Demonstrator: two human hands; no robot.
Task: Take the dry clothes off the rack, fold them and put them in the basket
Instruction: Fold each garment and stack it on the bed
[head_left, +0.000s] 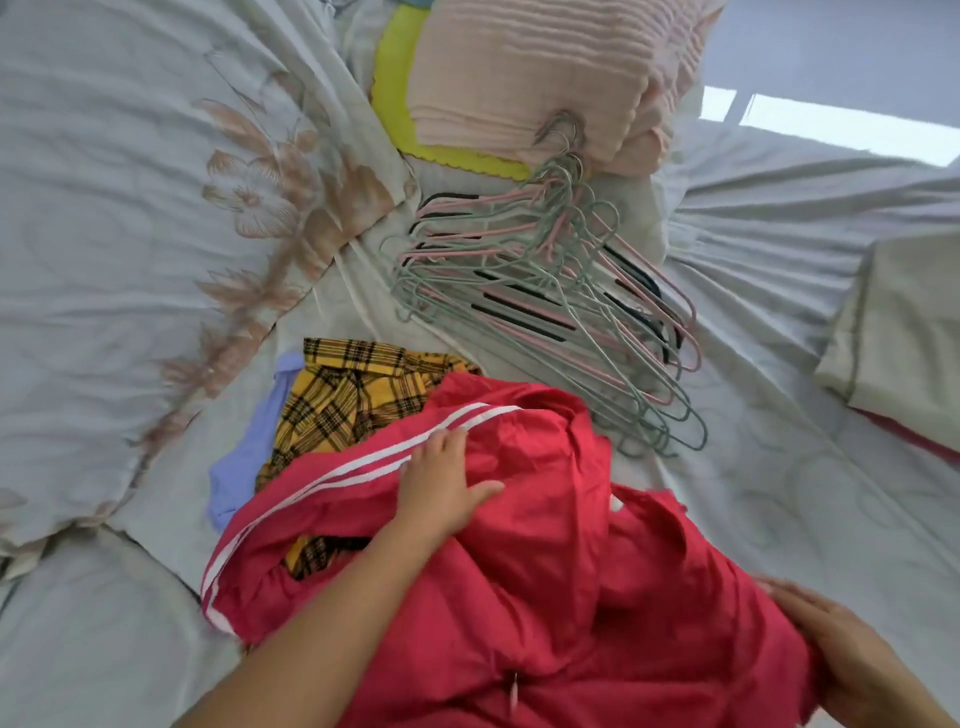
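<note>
A red jacket (545, 561) with white stripes lies crumpled on the bed in front of me. My left hand (441, 480) rests flat on it near the striped sleeve, fingers straight. My right hand (841, 644) lies at the jacket's right edge, fingers stretched along the cloth. Under the jacket sit a yellow plaid shirt (353, 400) and a lilac garment (249, 462). No rack or basket is in view.
A pile of pink and green wire hangers (561, 301) lies on the bed beyond the clothes. Folded pink knitwear (530, 73) on a yellow cloth (392, 78) sits at the back. A flowered quilt (156, 218) covers the left; a folded pale cloth (904, 332) lies right.
</note>
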